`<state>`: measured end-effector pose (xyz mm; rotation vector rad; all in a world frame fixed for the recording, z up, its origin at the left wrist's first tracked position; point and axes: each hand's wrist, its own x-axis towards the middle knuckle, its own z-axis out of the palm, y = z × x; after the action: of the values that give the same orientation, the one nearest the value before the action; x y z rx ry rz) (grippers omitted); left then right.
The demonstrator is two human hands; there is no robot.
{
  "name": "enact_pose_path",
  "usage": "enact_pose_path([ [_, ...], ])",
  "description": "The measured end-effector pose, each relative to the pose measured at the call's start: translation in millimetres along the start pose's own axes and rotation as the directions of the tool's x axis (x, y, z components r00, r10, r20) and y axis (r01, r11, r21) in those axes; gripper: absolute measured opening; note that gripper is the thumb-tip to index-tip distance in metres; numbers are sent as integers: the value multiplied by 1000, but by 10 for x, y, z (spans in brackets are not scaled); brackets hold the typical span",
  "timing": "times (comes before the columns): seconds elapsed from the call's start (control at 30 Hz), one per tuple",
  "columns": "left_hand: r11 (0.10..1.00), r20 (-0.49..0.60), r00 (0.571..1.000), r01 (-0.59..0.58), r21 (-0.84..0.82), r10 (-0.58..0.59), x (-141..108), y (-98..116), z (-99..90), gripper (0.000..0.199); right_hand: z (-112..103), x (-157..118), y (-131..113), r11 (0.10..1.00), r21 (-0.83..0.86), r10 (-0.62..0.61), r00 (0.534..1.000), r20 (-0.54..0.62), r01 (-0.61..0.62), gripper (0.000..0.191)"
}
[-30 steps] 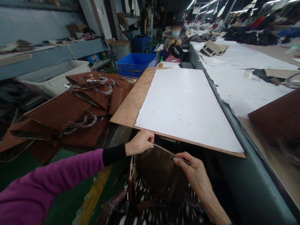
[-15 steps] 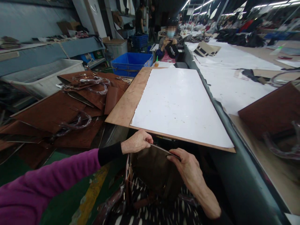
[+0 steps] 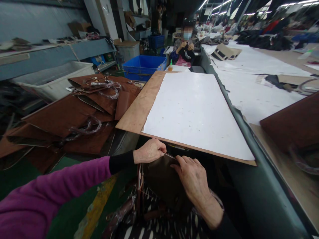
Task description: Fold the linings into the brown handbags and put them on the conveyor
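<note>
A dark brown handbag [image 3: 159, 181] rests on my lap, below the near edge of the board. My left hand [image 3: 151, 151] is closed, pinching the bag's upper edge at its left part. Close beside it, my right hand [image 3: 193, 174] grips the same edge between thumb and fingers. The bag's dark inner or side panel hangs down between my hands; its lower part is in shadow. Plastic-wrapped brown handles [image 3: 126, 212] lie at the bag's left, over my black-and-white patterned clothing [image 3: 147, 229].
A wooden board [image 3: 136, 116] with a white sheet [image 3: 194, 113] stands in front. Brown bags [image 3: 62, 116] are piled at left, near a blue crate [image 3: 144, 66]. Another brown bag [image 3: 296, 122] stands on the right-hand table. A masked person [image 3: 184, 49] sits beyond the board, holding dark material.
My right hand has slid left along the bag's edge, closer to my left hand. The whole view has shifted slightly, so the surroundings appear further right.
</note>
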<state>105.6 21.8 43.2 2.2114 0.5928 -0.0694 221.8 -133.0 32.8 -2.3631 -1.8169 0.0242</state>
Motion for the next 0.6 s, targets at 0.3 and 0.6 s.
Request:
enact_pose_path([
  [0.3, 996, 7, 999, -47, 75, 46, -4, 25, -4, 19, -21, 52, 7, 989, 99, 100, 990, 98, -109, 18],
  [0.6, 998, 16, 1000, -13, 61, 12, -6, 33, -6, 19, -93, 145, -47, 969, 133, 180, 963, 202, -209, 21],
])
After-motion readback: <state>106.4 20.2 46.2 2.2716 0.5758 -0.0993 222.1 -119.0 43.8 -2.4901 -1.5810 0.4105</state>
